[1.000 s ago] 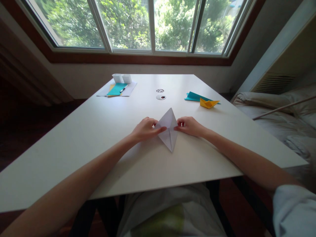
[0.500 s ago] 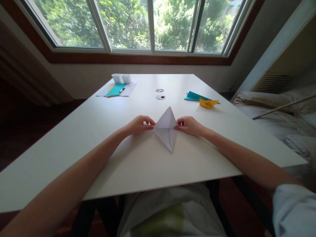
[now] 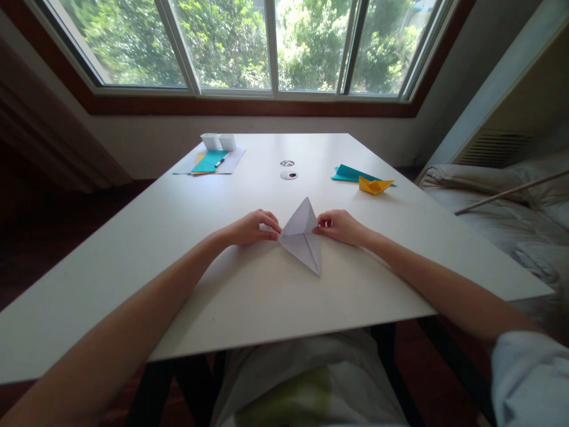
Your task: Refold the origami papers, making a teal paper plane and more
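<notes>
At table centre lies a white folded paper (image 3: 302,237), diamond-shaped. Left hand (image 3: 251,228) pinches its left corner, fingers together; right hand (image 3: 340,227) pinches its right corner likewise. Farther right on the white table (image 3: 133,261): yellow paper boat (image 3: 376,185) touching teal sheet (image 3: 349,174).

Matt white paper on a smooth white table

The folded paper (image 3: 302,237) is showing crisp creases; the table (image 3: 249,296) is looking smooth, possibly laminate; the yellow boat (image 3: 376,185) and teal sheet (image 3: 349,173) are appearing matt paper too
</notes>
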{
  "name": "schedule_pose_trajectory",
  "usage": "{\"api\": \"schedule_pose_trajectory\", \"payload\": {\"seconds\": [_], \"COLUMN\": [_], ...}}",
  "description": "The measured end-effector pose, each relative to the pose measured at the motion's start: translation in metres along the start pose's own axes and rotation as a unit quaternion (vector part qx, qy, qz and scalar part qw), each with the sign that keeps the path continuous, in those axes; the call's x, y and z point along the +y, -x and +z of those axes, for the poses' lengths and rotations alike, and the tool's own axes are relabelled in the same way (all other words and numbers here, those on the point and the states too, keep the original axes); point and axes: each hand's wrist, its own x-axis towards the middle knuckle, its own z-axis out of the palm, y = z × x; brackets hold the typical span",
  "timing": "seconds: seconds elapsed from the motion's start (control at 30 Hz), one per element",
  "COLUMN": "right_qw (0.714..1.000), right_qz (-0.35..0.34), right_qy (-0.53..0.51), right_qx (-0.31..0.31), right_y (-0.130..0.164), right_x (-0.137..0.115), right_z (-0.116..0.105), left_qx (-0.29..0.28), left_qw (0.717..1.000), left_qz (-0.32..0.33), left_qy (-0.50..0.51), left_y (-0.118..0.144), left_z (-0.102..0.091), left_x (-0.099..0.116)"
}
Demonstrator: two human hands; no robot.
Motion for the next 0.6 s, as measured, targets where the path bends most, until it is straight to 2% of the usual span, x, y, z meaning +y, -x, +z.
{"api": "schedule_pose_trajectory", "payload": {"seconds": [0.2, 0.6], "right_qw": [1.000, 1.000], "right_qz": [0.001, 0.003], "right_qy": [0.002, -0.001], "right_qx": [0.000, 0.004], "right_y": [0.000, 0.000], "right_x": [0.000, 0.000], "right_z": [0.000, 0.001], "left_qx": [0.026, 0.047], "left_qw": [1.000, 0.998], "left_qz": [0.009, -0.022], "left_qy": [-0.010, -0.021], "left_y": [-0.002, -0.005], "left_z": [0.007, 0.012], "left_x": [-0.005, 0.004]}}
